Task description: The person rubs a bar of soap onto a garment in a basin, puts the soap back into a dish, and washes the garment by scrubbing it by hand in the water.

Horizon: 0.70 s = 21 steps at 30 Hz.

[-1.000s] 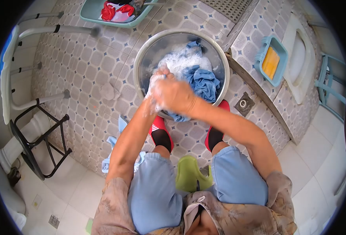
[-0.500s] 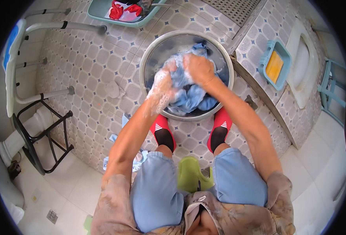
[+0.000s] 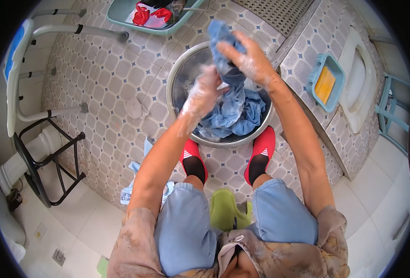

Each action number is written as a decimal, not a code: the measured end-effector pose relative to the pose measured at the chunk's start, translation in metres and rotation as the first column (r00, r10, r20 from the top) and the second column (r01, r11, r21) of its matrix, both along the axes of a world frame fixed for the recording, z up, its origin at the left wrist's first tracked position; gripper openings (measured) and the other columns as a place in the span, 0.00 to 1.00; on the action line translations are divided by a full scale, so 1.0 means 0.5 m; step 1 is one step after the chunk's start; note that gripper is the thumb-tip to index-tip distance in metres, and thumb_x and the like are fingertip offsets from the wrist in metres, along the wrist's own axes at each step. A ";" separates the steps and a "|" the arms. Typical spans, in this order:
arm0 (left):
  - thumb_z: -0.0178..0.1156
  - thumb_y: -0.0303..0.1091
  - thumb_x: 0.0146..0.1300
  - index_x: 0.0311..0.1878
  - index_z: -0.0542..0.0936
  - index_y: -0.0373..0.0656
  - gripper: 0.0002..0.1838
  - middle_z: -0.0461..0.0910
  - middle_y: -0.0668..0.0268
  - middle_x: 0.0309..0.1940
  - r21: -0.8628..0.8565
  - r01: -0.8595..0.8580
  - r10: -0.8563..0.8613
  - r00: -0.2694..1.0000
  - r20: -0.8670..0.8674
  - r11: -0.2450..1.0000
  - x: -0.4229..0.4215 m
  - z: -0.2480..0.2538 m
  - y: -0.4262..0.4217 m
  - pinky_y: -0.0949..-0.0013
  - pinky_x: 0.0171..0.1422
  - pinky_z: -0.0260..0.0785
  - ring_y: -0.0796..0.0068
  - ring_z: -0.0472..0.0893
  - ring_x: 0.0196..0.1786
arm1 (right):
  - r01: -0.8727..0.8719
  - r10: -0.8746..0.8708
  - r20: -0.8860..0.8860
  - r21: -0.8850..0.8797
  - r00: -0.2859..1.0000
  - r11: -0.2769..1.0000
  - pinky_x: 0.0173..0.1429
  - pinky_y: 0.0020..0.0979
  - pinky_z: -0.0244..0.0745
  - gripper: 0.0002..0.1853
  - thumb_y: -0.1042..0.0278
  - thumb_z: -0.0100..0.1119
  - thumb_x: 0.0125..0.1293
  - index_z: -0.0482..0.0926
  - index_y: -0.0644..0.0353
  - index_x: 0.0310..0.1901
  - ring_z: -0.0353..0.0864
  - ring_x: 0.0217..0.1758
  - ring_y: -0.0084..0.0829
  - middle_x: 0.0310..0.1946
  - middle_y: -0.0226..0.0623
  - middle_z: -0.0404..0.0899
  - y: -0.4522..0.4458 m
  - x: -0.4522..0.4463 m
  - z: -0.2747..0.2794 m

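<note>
A wet blue garment [image 3: 232, 109] lies bunched and soapy in a round metal basin [image 3: 173, 104], with one end raised above the rim. My right hand [image 3: 251, 60] grips that raised end between thumb and fingers. Foam covers my left hand [image 3: 202, 92], which is curled against the garment's twisted middle; its fingertips are blurred and partly hidden. Suds show on both wrists. The basin stands on the floor just beyond my red shoes [image 3: 264, 141].
A teal tub [image 3: 168, 31] with red and dark cloth stands at the far side. On the raised ledge sits a blue basket [image 3: 337, 88] with a yellow block [image 3: 324, 85]. A green stool [image 3: 223, 208] is under me. Metal-legged furniture [image 3: 47, 113] stands left.
My right hand has risen from the basin, pulling one end of the blue garment up and away from me. My left hand has shifted slightly right, and its fingers have closed in against the cloth.
</note>
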<state>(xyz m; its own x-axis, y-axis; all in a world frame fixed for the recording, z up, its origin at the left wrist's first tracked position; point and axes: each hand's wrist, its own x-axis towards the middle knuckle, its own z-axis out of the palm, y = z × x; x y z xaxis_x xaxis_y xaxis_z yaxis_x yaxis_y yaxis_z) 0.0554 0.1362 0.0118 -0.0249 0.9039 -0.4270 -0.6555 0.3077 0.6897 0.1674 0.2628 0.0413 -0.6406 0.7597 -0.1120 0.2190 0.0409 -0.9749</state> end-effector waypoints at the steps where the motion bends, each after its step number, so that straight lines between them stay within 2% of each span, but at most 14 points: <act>1: 0.58 0.56 0.66 0.59 0.74 0.44 0.28 0.76 0.66 0.55 -0.017 0.141 -0.141 0.966 -0.215 0.990 0.012 -0.006 -0.008 0.57 0.66 0.63 0.73 0.74 0.58 | 0.123 -0.136 -0.120 -0.114 0.983 0.986 0.51 0.33 0.76 0.17 0.60 0.64 0.62 0.78 0.61 0.48 0.83 0.43 0.34 0.41 0.41 0.83 0.010 0.002 0.003; 2: 0.64 0.48 0.63 0.61 0.74 0.44 0.28 0.77 0.68 0.53 -0.013 0.323 -0.307 0.885 -0.351 0.946 0.009 -0.025 -0.018 0.66 0.62 0.65 0.77 0.74 0.55 | 0.124 -0.137 -0.118 -0.111 0.983 0.986 0.51 0.33 0.76 0.17 0.60 0.64 0.62 0.78 0.61 0.48 0.83 0.43 0.34 0.41 0.41 0.83 0.016 0.005 0.020; 3: 0.70 0.47 0.56 0.56 0.78 0.35 0.30 0.83 0.61 0.44 -0.075 0.394 -0.350 0.694 -0.629 0.916 0.009 -0.039 -0.021 0.69 0.53 0.70 0.76 0.78 0.46 | 0.135 -0.190 -0.245 -0.224 0.951 0.965 0.52 0.31 0.76 0.16 0.63 0.62 0.63 0.77 0.60 0.50 0.83 0.43 0.32 0.44 0.41 0.82 0.023 0.010 0.043; 5: 0.70 0.46 0.55 0.49 0.82 0.35 0.26 0.84 0.61 0.36 -0.218 0.380 -0.427 0.645 -0.634 0.899 0.005 -0.042 -0.034 0.69 0.46 0.72 0.77 0.78 0.38 | 0.130 -0.251 -0.355 -0.331 0.900 0.935 0.52 0.30 0.76 0.15 0.67 0.60 0.64 0.77 0.58 0.53 0.82 0.43 0.31 0.46 0.41 0.81 0.032 0.025 0.056; 7: 0.67 0.43 0.55 0.43 0.83 0.37 0.19 0.83 0.65 0.30 -0.239 0.269 -0.360 0.728 -0.584 0.933 -0.021 -0.040 -0.044 0.68 0.39 0.72 0.77 0.77 0.32 | 0.210 -0.254 -0.320 -0.167 0.913 0.963 0.51 0.30 0.80 0.28 0.78 0.51 0.66 0.62 0.57 0.69 0.82 0.48 0.32 0.54 0.46 0.77 0.046 0.054 0.055; 8: 0.65 0.39 0.55 0.40 0.83 0.38 0.15 0.81 0.67 0.29 -0.203 0.218 -0.291 0.830 -0.477 0.955 -0.040 -0.035 -0.050 0.72 0.40 0.70 0.80 0.76 0.33 | 0.199 -0.229 -0.250 -0.140 0.941 0.970 0.55 0.29 0.76 0.28 0.80 0.50 0.65 0.66 0.54 0.68 0.80 0.50 0.30 0.55 0.42 0.77 0.058 0.084 0.029; 9: 0.64 0.35 0.54 0.41 0.81 0.38 0.13 0.80 0.69 0.32 -0.112 0.206 -0.235 0.836 -0.496 0.972 -0.065 -0.031 -0.049 0.75 0.43 0.68 0.82 0.75 0.36 | 0.198 -0.229 -0.249 -0.143 0.941 0.970 0.55 0.29 0.76 0.28 0.80 0.50 0.65 0.66 0.54 0.68 0.80 0.50 0.30 0.55 0.42 0.77 0.052 0.100 0.013; 11: 0.62 0.32 0.56 0.46 0.80 0.38 0.15 0.81 0.68 0.37 -0.061 0.077 -0.087 0.980 -0.177 0.995 -0.104 -0.025 -0.054 0.74 0.49 0.70 0.80 0.78 0.41 | 0.070 -0.070 -0.026 0.001 0.997 0.998 0.59 0.31 0.73 0.20 0.65 0.60 0.65 0.76 0.56 0.59 0.78 0.54 0.32 0.54 0.41 0.78 0.035 0.112 -0.001; 12: 0.62 0.32 0.56 0.46 0.80 0.38 0.15 0.81 0.68 0.37 -0.062 0.075 -0.085 0.979 -0.183 0.995 -0.112 -0.020 -0.053 0.74 0.49 0.70 0.80 0.78 0.41 | -0.004 0.013 0.101 -0.089 0.995 0.996 0.60 0.32 0.72 0.22 0.63 0.63 0.62 0.76 0.56 0.58 0.76 0.57 0.32 0.52 0.38 0.78 0.014 0.111 0.008; 13: 0.61 0.31 0.56 0.47 0.79 0.38 0.15 0.81 0.67 0.38 -0.055 0.002 -0.007 0.996 -0.087 0.999 -0.119 -0.015 -0.049 0.72 0.50 0.71 0.77 0.79 0.42 | -0.004 0.013 0.095 -0.089 0.995 0.996 0.60 0.32 0.72 0.22 0.63 0.63 0.62 0.76 0.56 0.58 0.76 0.57 0.32 0.52 0.38 0.78 -0.002 0.112 0.006; 15: 0.60 0.31 0.57 0.48 0.78 0.38 0.15 0.81 0.67 0.40 -0.059 -0.068 0.068 0.998 0.008 0.996 -0.125 0.008 -0.044 0.70 0.52 0.72 0.75 0.80 0.43 | -0.377 0.328 0.413 0.041 0.850 0.925 0.58 0.33 0.73 0.25 0.60 0.65 0.60 0.76 0.56 0.59 0.77 0.54 0.31 0.50 0.37 0.79 -0.035 0.116 -0.024; 17: 0.61 0.33 0.59 0.51 0.77 0.38 0.17 0.82 0.61 0.42 -0.161 -0.145 0.166 0.978 0.123 0.976 -0.119 0.027 -0.047 0.68 0.55 0.75 0.69 0.82 0.43 | -0.354 0.299 0.427 0.054 0.853 0.934 0.57 0.34 0.73 0.24 0.63 0.63 0.61 0.75 0.56 0.59 0.78 0.53 0.33 0.50 0.38 0.79 -0.051 0.117 -0.058; 19: 0.60 0.34 0.61 0.51 0.78 0.38 0.16 0.82 0.62 0.42 -0.192 -0.131 0.151 0.984 0.092 0.973 -0.116 -0.015 -0.045 0.67 0.53 0.75 0.70 0.82 0.43 | -0.333 0.265 0.445 0.079 0.855 0.940 0.57 0.35 0.74 0.22 0.65 0.62 0.62 0.75 0.57 0.58 0.79 0.51 0.35 0.50 0.39 0.79 -0.053 0.121 -0.077; 21: 0.59 0.36 0.65 0.49 0.79 0.40 0.13 0.81 0.64 0.41 -0.266 -0.109 0.119 0.993 0.022 0.958 -0.112 -0.041 -0.043 0.65 0.50 0.75 0.71 0.81 0.43 | 0.040 -0.038 0.013 -0.266 0.999 0.963 0.57 0.37 0.74 0.18 0.75 0.57 0.60 0.77 0.58 0.54 0.80 0.48 0.42 0.48 0.43 0.80 -0.077 0.097 -0.060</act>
<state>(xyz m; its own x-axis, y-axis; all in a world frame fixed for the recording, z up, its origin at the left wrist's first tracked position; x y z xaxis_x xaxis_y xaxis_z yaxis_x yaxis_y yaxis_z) -0.0007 0.1146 -0.0087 -0.1011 0.7513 -0.6522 -0.7206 0.3967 0.5687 0.2158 0.2244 0.0112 -0.6095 0.7261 -0.3182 0.2224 -0.2286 -0.9478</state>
